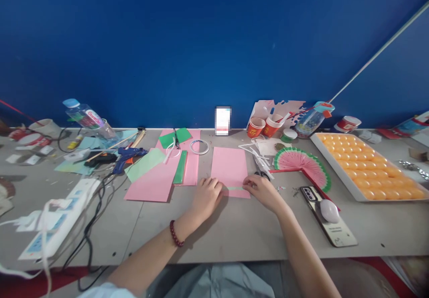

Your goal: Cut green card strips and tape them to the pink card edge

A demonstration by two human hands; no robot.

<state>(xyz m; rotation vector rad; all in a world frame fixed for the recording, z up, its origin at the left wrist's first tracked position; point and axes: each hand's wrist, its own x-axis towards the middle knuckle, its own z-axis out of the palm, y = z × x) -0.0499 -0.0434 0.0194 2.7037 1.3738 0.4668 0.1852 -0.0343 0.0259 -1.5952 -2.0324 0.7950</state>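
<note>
A pink sheet of paper [229,166] lies flat in front of me, with a thin pale green paper strip [233,188] across its lower part. My left hand [208,194] rests at the sheet's lower left, fingers bent and closed at the strip's left end; its fingertips are partly hidden. At the right end, my right hand [261,190] pinches the strip between thumb and fingers. Just behind that hand lie black-handled scissors [263,174] and white paper strips [256,150].
Pink sheets [154,179], a green folded piece [180,167], a tape roll [199,146] and a blue glue gun [129,158] lie left. Rightward are a watermelon-patterned paper fan [303,161], a phone [338,231] and a tray of orange balls [360,195]. A power strip [63,217] sits far left.
</note>
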